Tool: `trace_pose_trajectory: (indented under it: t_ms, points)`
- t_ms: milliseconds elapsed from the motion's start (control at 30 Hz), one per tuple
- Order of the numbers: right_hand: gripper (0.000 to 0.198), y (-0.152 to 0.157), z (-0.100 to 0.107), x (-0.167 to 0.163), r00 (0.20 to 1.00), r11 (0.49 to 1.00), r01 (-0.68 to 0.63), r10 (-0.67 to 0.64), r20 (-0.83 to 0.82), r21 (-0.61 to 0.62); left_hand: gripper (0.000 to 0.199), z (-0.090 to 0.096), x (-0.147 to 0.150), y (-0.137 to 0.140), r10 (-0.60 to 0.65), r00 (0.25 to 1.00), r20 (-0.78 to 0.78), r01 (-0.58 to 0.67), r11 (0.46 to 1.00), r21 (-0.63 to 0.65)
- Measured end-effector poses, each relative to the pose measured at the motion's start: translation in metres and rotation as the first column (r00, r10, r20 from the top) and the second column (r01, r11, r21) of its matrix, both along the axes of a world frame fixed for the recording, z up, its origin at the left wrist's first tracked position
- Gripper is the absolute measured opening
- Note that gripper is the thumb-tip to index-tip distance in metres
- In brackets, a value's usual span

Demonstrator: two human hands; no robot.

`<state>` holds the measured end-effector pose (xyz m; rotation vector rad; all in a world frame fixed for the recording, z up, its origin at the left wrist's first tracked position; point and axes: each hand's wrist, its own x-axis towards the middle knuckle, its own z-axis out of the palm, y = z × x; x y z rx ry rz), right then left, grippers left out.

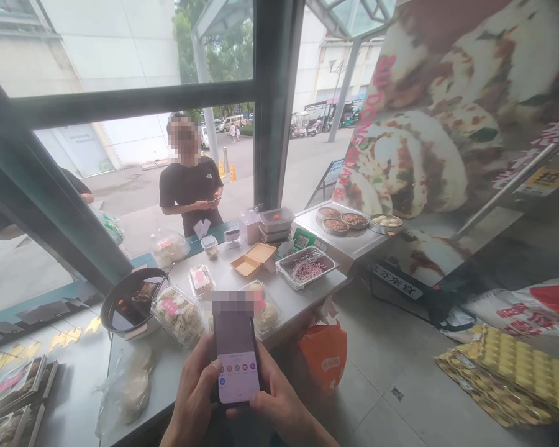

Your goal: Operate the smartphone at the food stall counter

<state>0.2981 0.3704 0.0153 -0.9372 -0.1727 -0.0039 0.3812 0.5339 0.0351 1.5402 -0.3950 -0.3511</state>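
A smartphone [237, 360] is held upright in front of me, its screen lit with a row of small round icons on a pale panel. My left hand [196, 379] grips its left edge, the thumb lying over the screen's side near the icons. On the other edge my right hand [277, 394] is closed around the phone, its thumb at the lower right of the screen. Behind the phone, clear plastic boxes of food sit on the counter, one box [179, 315] to the left and another box [266, 313] partly hidden by it.
A dark pot [133, 304] with a ladle stands left on the counter [168, 366]. An open takeout box [253, 259] and a metal tray [306, 268] lie farther back. Beyond the window a person [190, 186] holds a phone. An orange bag [323, 354] hangs below the counter's edge.
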Motion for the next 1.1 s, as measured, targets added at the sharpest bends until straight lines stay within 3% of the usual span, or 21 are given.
trace_pose_trajectory:
  t_ms: [200,267,400,633,900,1100]
  points:
    - [0.08,0.002,-0.006,0.001,1.0,1.0,-0.002,0.002,0.016,0.0,0.049,0.0,0.003,0.002,-0.037,0.999,0.015,0.037,0.999,0.024]
    - [0.074,0.005,-0.011,0.004,1.0,1.0,0.018,-0.018,0.023,0.017,0.05,-0.003,0.004,0.004,-0.038,0.999,0.019,0.037,0.999,0.025]
    - [0.057,0.008,-0.015,0.009,0.986,0.99,0.124,-0.116,-0.117,0.066,0.049,-0.006,0.002,0.005,-0.061,0.997,0.043,0.061,0.998,0.012]
    - [0.08,0.003,0.002,0.007,0.993,0.99,0.039,-0.023,-0.118,0.136,0.049,-0.009,0.005,0.006,-0.094,0.994,0.059,0.091,0.995,0.052]
    - [0.078,0.002,-0.005,0.003,1.0,1.0,-0.007,0.007,0.026,0.005,0.051,-0.007,0.004,0.006,-0.05,0.998,0.046,0.048,0.998,0.044]
    - [0.071,0.005,-0.009,0.003,0.998,0.998,0.057,-0.057,-0.035,-0.015,0.051,-0.012,0.004,0.008,-0.077,0.996,0.037,0.075,0.996,0.048]
